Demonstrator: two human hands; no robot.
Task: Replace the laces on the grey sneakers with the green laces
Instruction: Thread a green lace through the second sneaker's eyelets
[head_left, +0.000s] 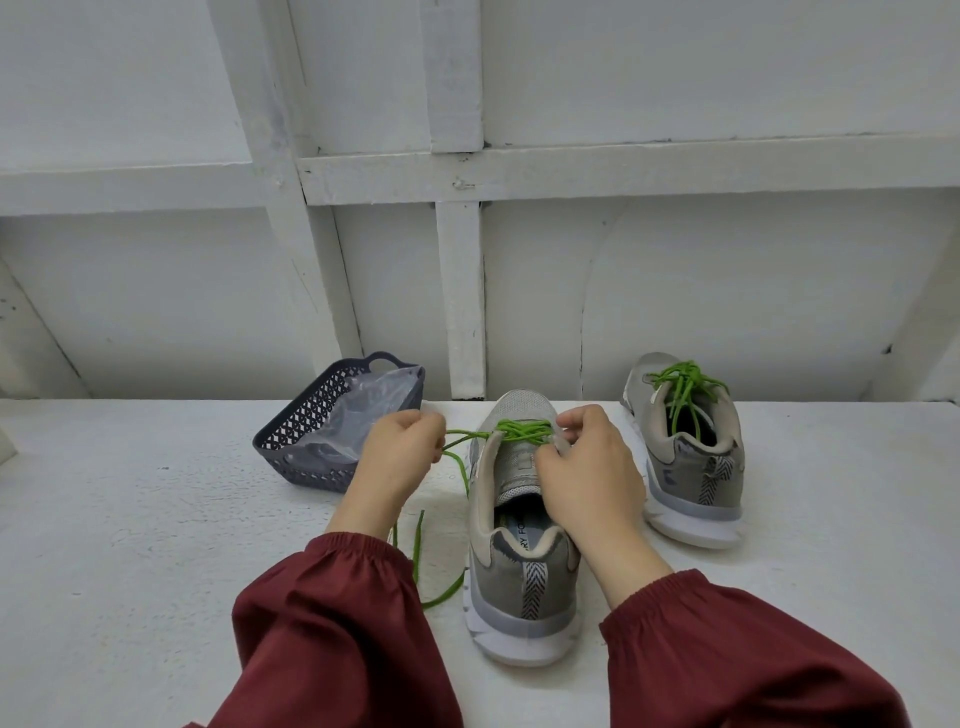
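Bright even light, soft shadows, wide-angle edge distortion

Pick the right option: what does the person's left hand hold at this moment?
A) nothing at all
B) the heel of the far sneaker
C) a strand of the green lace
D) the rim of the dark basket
C: the left hand pinches the green lace, which runs from it to the eyelets of the near sneaker.

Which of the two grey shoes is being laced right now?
The nearer sneaker, in the middle: the right hand grips it at the eyelets, the left hand holds its green lace. The far sneaker stands untouched.
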